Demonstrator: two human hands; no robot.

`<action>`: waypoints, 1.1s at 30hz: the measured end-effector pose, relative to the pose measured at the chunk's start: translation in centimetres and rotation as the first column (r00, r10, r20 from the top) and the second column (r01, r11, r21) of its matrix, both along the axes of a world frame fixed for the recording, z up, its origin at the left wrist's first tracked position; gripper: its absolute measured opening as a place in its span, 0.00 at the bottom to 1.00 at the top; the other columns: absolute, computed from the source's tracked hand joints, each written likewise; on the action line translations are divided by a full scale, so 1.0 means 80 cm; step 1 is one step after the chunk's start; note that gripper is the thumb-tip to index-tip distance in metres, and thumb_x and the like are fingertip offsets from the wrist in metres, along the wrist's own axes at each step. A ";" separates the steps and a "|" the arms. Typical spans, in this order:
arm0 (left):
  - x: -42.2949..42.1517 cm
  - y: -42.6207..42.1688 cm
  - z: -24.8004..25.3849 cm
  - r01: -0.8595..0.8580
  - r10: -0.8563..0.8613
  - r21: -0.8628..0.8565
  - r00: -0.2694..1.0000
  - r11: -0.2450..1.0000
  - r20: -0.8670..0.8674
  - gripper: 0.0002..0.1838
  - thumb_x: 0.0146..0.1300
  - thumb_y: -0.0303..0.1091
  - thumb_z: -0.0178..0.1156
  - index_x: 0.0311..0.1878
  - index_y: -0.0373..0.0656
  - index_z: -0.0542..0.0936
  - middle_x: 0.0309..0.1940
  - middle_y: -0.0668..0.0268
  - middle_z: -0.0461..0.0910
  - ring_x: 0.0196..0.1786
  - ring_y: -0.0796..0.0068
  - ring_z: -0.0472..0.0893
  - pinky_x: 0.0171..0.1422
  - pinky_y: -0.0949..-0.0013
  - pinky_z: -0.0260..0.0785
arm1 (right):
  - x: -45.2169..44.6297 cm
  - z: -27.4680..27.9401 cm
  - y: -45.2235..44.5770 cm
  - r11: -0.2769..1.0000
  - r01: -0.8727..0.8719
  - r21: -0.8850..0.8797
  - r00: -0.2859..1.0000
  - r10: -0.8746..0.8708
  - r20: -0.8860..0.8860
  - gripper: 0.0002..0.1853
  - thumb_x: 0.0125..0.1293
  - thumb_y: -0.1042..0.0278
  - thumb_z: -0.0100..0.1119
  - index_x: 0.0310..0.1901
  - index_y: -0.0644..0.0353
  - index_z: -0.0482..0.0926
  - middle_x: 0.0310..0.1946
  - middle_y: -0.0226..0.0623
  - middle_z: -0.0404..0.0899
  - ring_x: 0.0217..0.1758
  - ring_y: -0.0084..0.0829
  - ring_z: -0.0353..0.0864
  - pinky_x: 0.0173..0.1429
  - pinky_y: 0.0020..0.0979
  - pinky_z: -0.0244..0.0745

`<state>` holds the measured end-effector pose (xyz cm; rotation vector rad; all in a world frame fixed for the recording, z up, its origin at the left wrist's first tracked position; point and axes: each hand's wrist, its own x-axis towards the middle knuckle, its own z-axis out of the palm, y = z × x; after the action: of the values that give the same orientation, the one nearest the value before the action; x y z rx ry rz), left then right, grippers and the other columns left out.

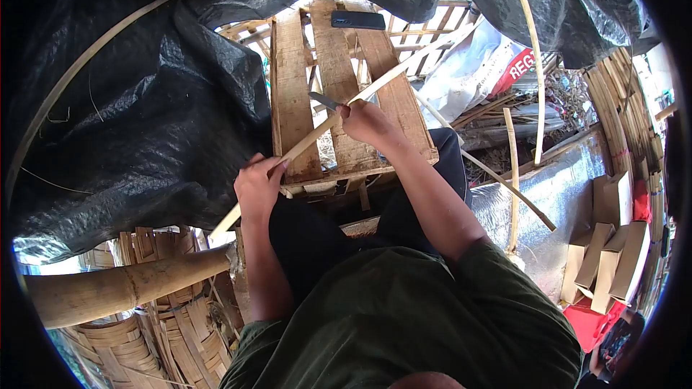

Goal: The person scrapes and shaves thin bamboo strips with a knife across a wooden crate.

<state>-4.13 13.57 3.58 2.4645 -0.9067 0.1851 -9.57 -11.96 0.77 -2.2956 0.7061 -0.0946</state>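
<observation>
A long pale bamboo strip [311, 137] slants from lower left to upper right across a small wooden slatted table [294, 57]. My left hand [258, 186] is closed around the strip near the table's front left corner. In my right hand [369, 124] is a knife [324, 100], its blade pointing left and lying close to the strip. The fist rests over the strip; whether the blade touches it I cannot tell. On the far end of the slats lies a dark phone [358, 20].
Black plastic sheeting [158, 108] hangs at left and above. A thick bamboo pole [130, 289] and woven bamboo [115, 342] are lower left. At right are loose bamboo strips [513, 173], a white and red sack [476, 72], a silvery sheet [555, 187] and cardboard boxes [609, 259].
</observation>
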 end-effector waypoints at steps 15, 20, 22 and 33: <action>0.006 -0.109 -0.033 0.070 -0.061 -0.090 0.993 0.993 0.103 0.08 0.60 0.39 0.69 0.33 0.46 0.85 0.29 0.60 0.80 0.37 0.53 0.81 0.40 0.54 0.73 | -0.036 -0.021 -0.093 0.967 0.175 -0.186 0.953 -0.119 0.277 0.18 0.70 0.57 0.55 0.41 0.67 0.82 0.28 0.60 0.81 0.32 0.55 0.84 0.36 0.47 0.77; 0.009 -0.123 -0.037 -0.003 0.011 -0.082 0.996 0.997 0.091 0.12 0.61 0.45 0.68 0.31 0.47 0.86 0.28 0.62 0.76 0.34 0.54 0.81 0.36 0.54 0.72 | -0.032 0.006 -0.164 0.951 0.304 0.050 0.947 -0.296 -0.128 0.30 0.73 0.48 0.49 0.35 0.75 0.81 0.23 0.55 0.81 0.23 0.45 0.84 0.27 0.44 0.76; 0.008 -0.123 -0.035 -0.028 0.032 -0.069 0.998 0.997 0.057 0.12 0.61 0.46 0.68 0.30 0.47 0.86 0.28 0.62 0.75 0.33 0.54 0.81 0.35 0.54 0.72 | -0.027 0.001 -0.170 0.954 0.297 0.042 0.950 -0.291 -0.112 0.30 0.74 0.49 0.47 0.34 0.75 0.81 0.24 0.57 0.82 0.24 0.46 0.85 0.26 0.45 0.76; 0.006 -0.123 -0.042 0.024 -0.008 -0.103 0.989 0.994 0.149 0.13 0.59 0.46 0.69 0.29 0.48 0.84 0.27 0.65 0.78 0.33 0.58 0.82 0.34 0.57 0.74 | -0.014 0.007 -0.123 0.992 0.043 -0.121 0.986 -0.061 -0.152 0.28 0.77 0.49 0.43 0.42 0.72 0.80 0.26 0.54 0.83 0.29 0.47 0.86 0.35 0.46 0.82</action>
<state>-3.68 3.74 0.22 2.3707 -0.9534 0.4046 -10.66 -21.77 1.31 -2.4165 0.8609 0.0198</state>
